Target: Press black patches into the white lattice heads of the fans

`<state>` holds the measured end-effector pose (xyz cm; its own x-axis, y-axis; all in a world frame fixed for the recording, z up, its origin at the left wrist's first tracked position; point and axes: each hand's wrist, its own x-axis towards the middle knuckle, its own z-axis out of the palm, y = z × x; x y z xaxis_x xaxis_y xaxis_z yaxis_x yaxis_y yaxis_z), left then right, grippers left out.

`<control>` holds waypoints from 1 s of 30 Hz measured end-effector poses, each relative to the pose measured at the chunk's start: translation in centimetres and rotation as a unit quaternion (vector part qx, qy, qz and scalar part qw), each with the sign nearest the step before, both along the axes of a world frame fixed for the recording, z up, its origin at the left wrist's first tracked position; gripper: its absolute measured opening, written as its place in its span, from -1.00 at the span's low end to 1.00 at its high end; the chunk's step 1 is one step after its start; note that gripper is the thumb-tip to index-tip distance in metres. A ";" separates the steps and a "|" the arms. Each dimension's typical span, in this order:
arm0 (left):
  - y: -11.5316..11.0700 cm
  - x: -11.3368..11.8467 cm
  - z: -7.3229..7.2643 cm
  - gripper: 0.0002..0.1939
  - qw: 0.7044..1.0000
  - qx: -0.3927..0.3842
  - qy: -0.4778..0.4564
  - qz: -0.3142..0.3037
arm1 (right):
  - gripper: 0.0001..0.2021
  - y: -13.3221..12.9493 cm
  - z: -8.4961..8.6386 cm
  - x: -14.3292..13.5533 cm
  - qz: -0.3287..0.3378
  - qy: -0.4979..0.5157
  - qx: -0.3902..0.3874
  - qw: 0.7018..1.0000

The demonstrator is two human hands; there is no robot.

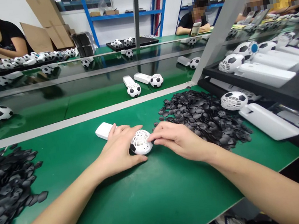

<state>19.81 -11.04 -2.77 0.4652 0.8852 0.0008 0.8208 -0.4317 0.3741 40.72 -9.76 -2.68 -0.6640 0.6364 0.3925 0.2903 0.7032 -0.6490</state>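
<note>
A white football-shaped fan head (141, 140) with an open grille and a few black patches rests on the green tabletop (151, 198). Its white handle (103, 131) points away to the left. My left hand (121, 146) is wrapped over the handle and the ball's left side, thumb in front. At the ball's right edge, my right hand (174, 138) pinches a small black piece between thumb and fingertips, touching the ball. Most of that piece is hidden by the fingers.
Loose black pieces lie in heaps at right (197, 116) and left (6, 189). Black trays (206, 75) with white football fans stand at the right. Beyond a pale rail (83, 117), more fans (134, 89) lie on a green conveyor. Several people sit across from me.
</note>
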 end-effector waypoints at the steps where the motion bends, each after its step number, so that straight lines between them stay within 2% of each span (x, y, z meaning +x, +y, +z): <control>1: 0.0 0.0 0.0 -0.21 1.000 0.000 0.000 0.001 | -0.82 0.0 0.0 0.0 0.000 0.004 0.002 1.000; 4: -0.1 0.0 0.0 -0.19 1.000 -0.003 -0.002 0.004 | -0.87 -0.1 -0.1 -0.1 -0.014 0.018 -0.015 1.000; 9: -0.4 0.3 0.2 -0.10 1.000 -0.014 -0.019 0.017 | -0.92 -0.5 -0.6 -0.7 0.002 0.037 -0.066 0.997; 15: -0.4 0.5 0.2 -0.20 0.999 -0.010 -0.037 0.033 | -0.98 -0.7 -1.4 -1.5 -0.035 0.050 -0.099 0.993; 22: -0.5 1.0 0.0 -0.41 0.996 0.014 -0.070 0.050 | -0.76 -0.5 -1.8 -2.2 -0.081 0.078 -0.194 0.975; 24: -0.5 0.9 0.1 -0.43 0.995 0.020 -0.080 0.056 | -0.72 -0.1 -1.7 -2.2 -0.072 0.087 -0.231 0.966; 26: -0.5 0.5 0.2 -0.40 0.995 0.008 -0.088 0.036 | -0.74 0.6 -1.6 -1.8 -0.058 0.108 -0.258 0.958; 28: -0.6 0.1 0.4 -0.38 0.996 -0.026 -0.082 0.007 | -0.78 1.6 -1.5 -1.0 -0.091 0.113 -0.229 0.963; 30: -0.8 0.0 0.4 -0.29 0.997 -0.052 -0.062 0.006 | -0.86 2.7 -1.6 -0.1 -0.164 0.079 -0.127 0.975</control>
